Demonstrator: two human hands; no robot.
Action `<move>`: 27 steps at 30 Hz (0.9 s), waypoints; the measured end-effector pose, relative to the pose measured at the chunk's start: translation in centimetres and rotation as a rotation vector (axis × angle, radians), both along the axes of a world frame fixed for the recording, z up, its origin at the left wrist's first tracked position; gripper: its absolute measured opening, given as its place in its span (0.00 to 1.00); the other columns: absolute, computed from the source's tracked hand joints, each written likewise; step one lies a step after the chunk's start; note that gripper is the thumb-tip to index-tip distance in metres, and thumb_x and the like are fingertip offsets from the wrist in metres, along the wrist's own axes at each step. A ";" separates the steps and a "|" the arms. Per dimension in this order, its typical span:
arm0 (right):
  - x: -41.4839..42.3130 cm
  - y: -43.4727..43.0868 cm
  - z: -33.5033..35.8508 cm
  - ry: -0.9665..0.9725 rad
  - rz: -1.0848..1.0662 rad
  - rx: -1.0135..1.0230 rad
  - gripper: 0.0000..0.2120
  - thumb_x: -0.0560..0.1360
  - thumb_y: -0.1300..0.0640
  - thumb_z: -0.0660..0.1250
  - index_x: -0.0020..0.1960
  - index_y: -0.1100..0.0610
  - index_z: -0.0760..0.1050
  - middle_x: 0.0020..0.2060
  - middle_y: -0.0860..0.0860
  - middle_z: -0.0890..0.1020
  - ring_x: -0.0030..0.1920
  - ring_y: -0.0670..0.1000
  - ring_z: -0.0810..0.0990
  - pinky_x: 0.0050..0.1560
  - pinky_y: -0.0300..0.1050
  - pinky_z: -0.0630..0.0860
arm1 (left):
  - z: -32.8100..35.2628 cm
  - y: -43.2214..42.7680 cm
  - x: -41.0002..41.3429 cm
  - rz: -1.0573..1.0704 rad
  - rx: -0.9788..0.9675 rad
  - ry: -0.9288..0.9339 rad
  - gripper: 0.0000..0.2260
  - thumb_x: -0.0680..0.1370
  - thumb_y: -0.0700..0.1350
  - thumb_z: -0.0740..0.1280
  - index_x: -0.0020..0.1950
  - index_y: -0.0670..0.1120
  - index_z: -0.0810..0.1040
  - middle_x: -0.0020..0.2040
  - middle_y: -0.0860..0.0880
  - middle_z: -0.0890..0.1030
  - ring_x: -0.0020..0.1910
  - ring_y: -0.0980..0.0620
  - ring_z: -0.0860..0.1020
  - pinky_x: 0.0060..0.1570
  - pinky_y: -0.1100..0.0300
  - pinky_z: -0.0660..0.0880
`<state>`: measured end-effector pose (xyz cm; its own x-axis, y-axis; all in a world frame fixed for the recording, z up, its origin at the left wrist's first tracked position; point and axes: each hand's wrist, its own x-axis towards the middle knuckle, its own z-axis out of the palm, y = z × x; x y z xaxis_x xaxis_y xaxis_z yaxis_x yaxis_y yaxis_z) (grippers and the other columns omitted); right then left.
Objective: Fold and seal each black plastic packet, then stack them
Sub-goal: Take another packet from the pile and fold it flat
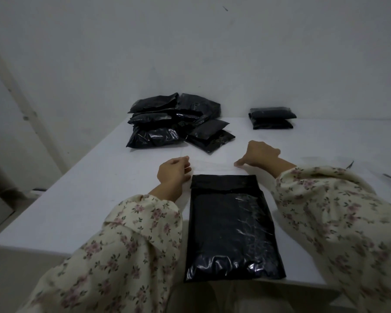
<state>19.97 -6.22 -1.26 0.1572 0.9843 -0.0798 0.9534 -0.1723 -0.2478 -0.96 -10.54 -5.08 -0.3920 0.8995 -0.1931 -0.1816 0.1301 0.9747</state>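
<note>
Fingers (185, 159) of the left hand (173, 171) are curled in, just off the top left corner of a flat black plastic packet (233, 229). The right hand (261, 154) sits beyond the top right corner, its fingers (238, 164) bunched and pointing inward. Something faint and clear may be stretched between the two hands, perhaps a peeled strip. I cannot tell if either hand truly pinches anything.

The packet lies lengthwise on the white desk (99, 199), near its front edge and between the person's floral sleeves (131, 222). Its top flap (224, 181) looks turned down across the mouth. At the back left is a loose heap of black plastic packets (174, 123). At the back right, well apart, is a small neat stack of black packets (272, 117).

I judge the sealing of this packet to be in hand. Next, the flap needs pressing flat along its whole width. Then the packet should go to the neat stack at the right, laid square on top.
</note>
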 end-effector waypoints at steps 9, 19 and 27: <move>0.9 -3.2 0.9 0.162 0.245 -0.259 0.26 0.70 0.41 0.72 0.43 0.67 0.75 0.43 0.59 0.79 0.39 0.52 0.74 0.37 0.41 0.72 | 0.3 -0.4 -2.1 -0.128 0.035 0.507 0.14 0.78 0.52 0.63 0.53 0.44 0.81 0.40 0.48 0.82 0.36 0.51 0.82 0.39 0.57 0.81; 2.2 -5.6 -0.1 0.434 0.238 -0.204 0.12 0.66 0.58 0.78 0.42 0.58 0.75 0.38 0.53 0.74 0.38 0.49 0.69 0.33 0.39 0.63 | 1.5 -1.3 -3.8 -0.266 0.058 1.088 0.17 0.77 0.63 0.58 0.52 0.53 0.79 0.30 0.50 0.81 0.29 0.53 0.80 0.38 0.63 0.74; 1.2 -6.1 0.0 0.533 0.283 -0.169 0.17 0.67 0.61 0.77 0.54 0.63 0.78 0.45 0.53 0.77 0.48 0.51 0.73 0.43 0.40 0.69 | 1.3 -1.0 -4.4 -0.263 0.020 1.278 0.21 0.75 0.65 0.60 0.49 0.49 0.79 0.32 0.52 0.77 0.36 0.50 0.79 0.45 0.55 0.78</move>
<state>21.14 -12.35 -1.27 -0.2117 0.9490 -0.2337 0.7206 -0.0099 -0.6932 -5.32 -11.59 -3.82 -0.0999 0.9753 0.1970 0.8977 0.0030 0.4406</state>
